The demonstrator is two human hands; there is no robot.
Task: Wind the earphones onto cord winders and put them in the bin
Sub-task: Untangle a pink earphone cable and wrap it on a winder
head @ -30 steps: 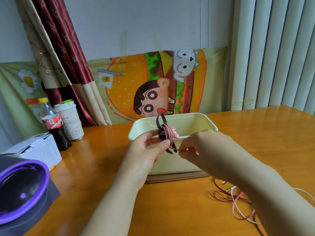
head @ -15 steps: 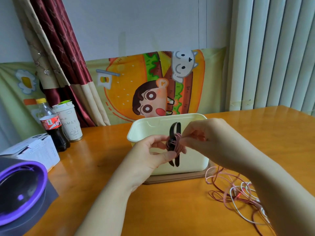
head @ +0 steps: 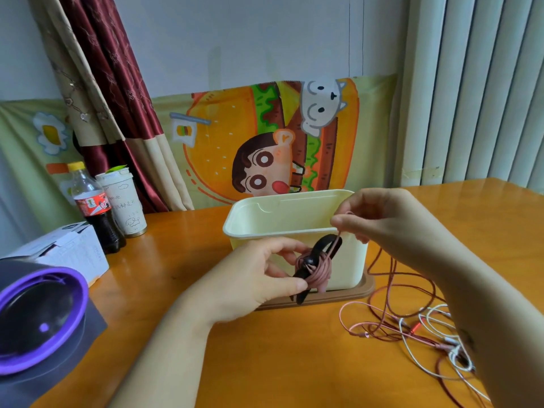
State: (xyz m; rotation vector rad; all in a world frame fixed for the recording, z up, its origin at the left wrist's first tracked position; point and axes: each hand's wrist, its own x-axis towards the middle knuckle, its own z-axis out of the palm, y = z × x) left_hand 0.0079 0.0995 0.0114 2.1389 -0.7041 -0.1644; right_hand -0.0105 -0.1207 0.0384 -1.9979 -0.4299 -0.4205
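- The cream bin [head: 290, 223] stands centre frame on the table [head: 265, 363], open-topped and ready.
- Loose earphones [head: 412, 325] lie tangled at lower right. To wind well, feed the slack free of that tangle and lay each turn taut.
- The left hand [head: 250, 278], at centre, grips the black cord winder [head: 326, 245] between thumb and curled fingers, just before the bin.
- The right hand [head: 382, 219] pinches the pink cord [head: 319, 275] tightly above the winder.

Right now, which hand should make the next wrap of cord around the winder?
Right. The right hand pinches the pink cord just above the winder, while the left hand holds it.
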